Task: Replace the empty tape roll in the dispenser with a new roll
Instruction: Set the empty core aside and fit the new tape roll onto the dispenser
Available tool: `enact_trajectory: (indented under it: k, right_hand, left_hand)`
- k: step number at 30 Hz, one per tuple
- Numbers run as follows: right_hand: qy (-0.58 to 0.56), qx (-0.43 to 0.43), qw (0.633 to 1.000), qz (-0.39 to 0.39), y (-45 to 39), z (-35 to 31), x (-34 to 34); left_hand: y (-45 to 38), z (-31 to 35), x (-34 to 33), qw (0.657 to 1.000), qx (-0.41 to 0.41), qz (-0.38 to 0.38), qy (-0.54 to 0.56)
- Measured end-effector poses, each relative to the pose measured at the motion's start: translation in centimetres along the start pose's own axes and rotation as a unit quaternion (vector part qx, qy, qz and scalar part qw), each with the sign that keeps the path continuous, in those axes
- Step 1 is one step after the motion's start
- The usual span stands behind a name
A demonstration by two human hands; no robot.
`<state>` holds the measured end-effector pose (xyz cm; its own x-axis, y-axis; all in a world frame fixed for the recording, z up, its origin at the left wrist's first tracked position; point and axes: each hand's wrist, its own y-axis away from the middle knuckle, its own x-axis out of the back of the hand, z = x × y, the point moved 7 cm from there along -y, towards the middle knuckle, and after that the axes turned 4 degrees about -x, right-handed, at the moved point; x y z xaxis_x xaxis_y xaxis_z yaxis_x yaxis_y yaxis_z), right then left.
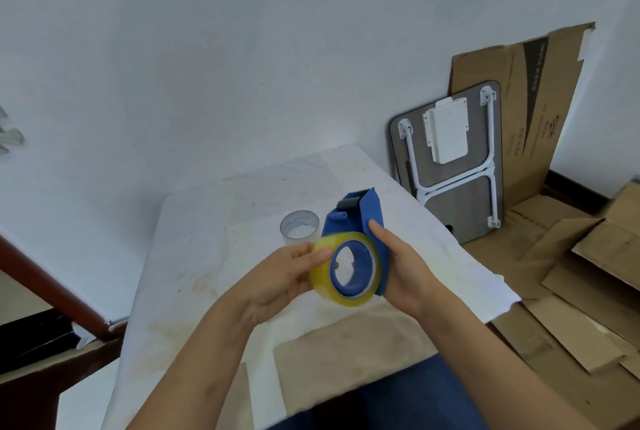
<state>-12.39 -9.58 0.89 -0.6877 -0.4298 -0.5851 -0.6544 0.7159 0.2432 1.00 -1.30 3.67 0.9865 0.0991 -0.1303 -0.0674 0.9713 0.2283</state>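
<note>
Little legible print. Flattened cardboard box leaning on the wall, upper right of the frame: vertical white lettering on its dark printed stripe, reads roughly "OPPLE" with a few smaller characters after it, too blurred to confirm. Lower on the same box, lines of small dark print and a small emblem, unreadable. Nothing else in the frame carries readable text, numbers or labels.

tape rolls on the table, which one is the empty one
The clear empty core standing alone on the white table; the yellow full roll sits on the blue dispenser in both hands.
</note>
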Motion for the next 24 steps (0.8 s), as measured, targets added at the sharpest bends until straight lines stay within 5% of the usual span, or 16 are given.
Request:
enact_trajectory:
  k: [3,16,21,24]
  right_hand:
    - [0.102,0.021,0.995,0.005,-0.4,-0.1,-0.7]
    - [0.200,0.080,0.976,0.012,-0.6,-0.9,-1.4]
    - [0.304,0.229,0.919,0.102,1.0,-3.2,-2.1]
    - [0.375,0.278,0.880,0.088,1.7,-3.7,-2.8]
  left_hand:
    - [-0.3,0.3,-0.2,0.999,-0.040,0.036,0.006]
    - [0.4,-0.1,-2.0,0.996,-0.088,0.000,0.009]
    - [0.5,-0.8,-1.6,0.992,-0.109,0.060,-0.036]
    - [0.7,-0.7,-1.5,0.986,-0.136,0.096,-0.031]
